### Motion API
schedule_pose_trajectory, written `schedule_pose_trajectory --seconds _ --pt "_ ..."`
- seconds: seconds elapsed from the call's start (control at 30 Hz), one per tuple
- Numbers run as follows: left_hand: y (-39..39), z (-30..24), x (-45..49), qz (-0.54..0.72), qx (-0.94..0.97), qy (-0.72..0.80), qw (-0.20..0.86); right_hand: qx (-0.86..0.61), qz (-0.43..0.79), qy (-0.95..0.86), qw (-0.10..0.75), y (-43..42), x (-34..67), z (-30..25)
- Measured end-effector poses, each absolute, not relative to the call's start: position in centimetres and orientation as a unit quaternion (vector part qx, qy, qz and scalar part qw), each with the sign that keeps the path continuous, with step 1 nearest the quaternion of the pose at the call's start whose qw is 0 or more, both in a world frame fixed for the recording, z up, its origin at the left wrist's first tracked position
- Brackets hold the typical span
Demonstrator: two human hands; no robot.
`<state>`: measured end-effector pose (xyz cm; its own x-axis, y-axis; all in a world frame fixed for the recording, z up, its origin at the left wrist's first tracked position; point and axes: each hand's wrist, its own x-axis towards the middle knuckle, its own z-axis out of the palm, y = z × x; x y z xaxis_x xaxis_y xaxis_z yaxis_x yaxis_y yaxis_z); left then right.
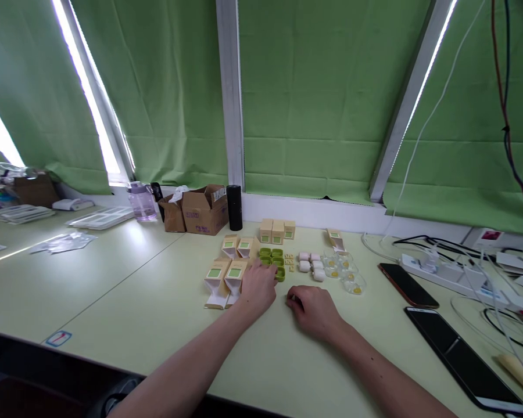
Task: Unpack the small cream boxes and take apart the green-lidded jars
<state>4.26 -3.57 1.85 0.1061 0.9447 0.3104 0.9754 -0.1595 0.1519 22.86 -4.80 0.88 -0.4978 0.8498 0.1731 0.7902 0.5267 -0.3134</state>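
At 1 o'clock from my left hand (259, 284), the nearer, lie green trays (278, 262); my right hand (312, 309) curls at 5 o'clock from them. Whether either grips anything, I cannot tell.

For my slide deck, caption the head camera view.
Left hand at green square containers, between open kraft boxes and small white pieces; right hand curled nearby.
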Motion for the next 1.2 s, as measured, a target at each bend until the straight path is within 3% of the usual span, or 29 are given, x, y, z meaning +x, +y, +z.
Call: schedule_pose_trajectory --seconds 0.17,0.3,0.67,0.9,1.2 --pt "-4.3 2.7 4.5 -0.237 -0.742 -0.623 0.074 -0.478 0.096 -0.859 0.157 -4.8 22.9 0.7" --pt "-4.6 3.2 4.6 -0.265 -0.748 -0.607 0.038 -0.485 0.105 -0.851 0.169 -4.5 23.0 0.8" --pt "-5.0 2.5 5.3 -0.178 -0.777 -0.603 -0.030 -0.550 0.036 -0.797 0.247 1.3 24.2 4.0" --pt "-4.9 2.6 5.2 -0.183 -0.770 -0.610 -0.031 -0.576 -0.039 -0.788 0.213 9.1 22.4 6.3" --pt "-4.9 2.8 5.1 -0.182 -0.773 -0.607 -0.033 -0.599 -0.052 -0.785 0.150 15.5 20.4 5.6"
